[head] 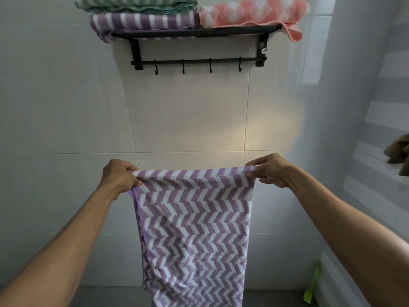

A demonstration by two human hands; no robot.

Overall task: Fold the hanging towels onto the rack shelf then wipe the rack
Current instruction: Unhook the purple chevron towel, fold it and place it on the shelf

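A purple and white zigzag towel [194, 229] hangs down in the lower middle of the frame, held up in the air in front of the white tiled wall [66, 107]. The left hand [120, 175] pinches its top left corner, and the right hand [269, 169] pinches its top right corner. The top edge is pulled flat between them.

At the top of the frame is the black metal wall rack [194, 33]. Its shelf already has three folded towels: a green striped towel [135, 3] on top of a purple striped towel [143, 22], and a pink and white towel [252, 13] to the right of them. The four black hooks [183, 67] under the shelf hold nothing.

This looks like the folding step for the last towel. Next, the two hands would likely need to come together to fold it in half, and again, until it is small enough for the shelf. The shelf looks quite full, so it may have to go on top of a pile. The wiping looks yet to come.
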